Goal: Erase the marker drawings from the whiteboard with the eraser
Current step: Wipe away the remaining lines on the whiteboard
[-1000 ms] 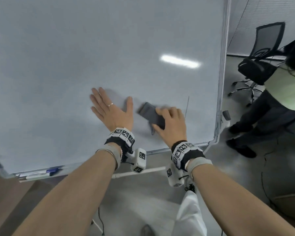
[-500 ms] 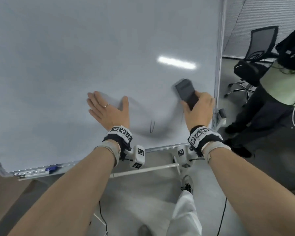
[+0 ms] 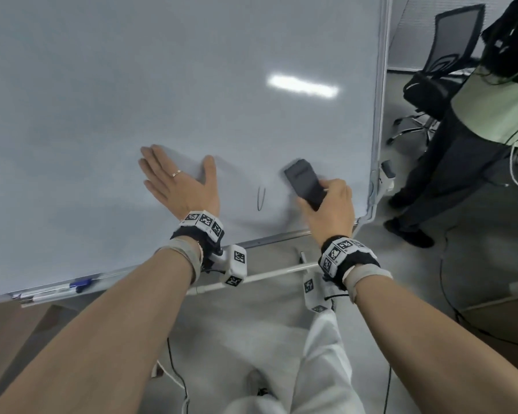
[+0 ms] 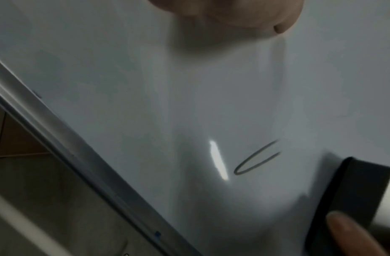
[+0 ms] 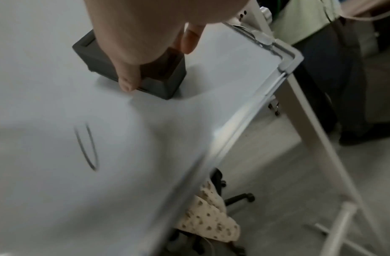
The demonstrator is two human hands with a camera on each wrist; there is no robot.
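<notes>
Right hand [image 3: 331,209] is curled around a dark block eraser [image 3: 304,180], thumb on one long side and fingers on the other, and holds its face against the whiteboard [image 3: 192,70] near the board's lower right corner. The eraser's long axis tilts up and to the left, away from the wrist. Left hand [image 3: 180,183] lies flat on the board with fingers straight and spread, thumb out to the right, holding nothing; it seems to brace the board.

One drawing is visible: a narrow marker loop [image 3: 260,198], long axis close to upright, closed end toward the board's bottom edge and the two strokes open toward the top. It sits between the two hands, near the bottom edge and apart from both. From the eraser it lies to the left and slightly lower, so the right hand is the one placed to reach it. Judged from this, the coming stroke calls for a sweep leftward and a little down, crossing the loop's short width; running the pad along the loop's length would cover it in one pass.

Markers [image 3: 72,286] rest in the tray along the bottom edge near the lower left corner. Beyond the board's right edge another person [image 3: 476,138] stands beside an office chair [image 3: 449,67].
</notes>
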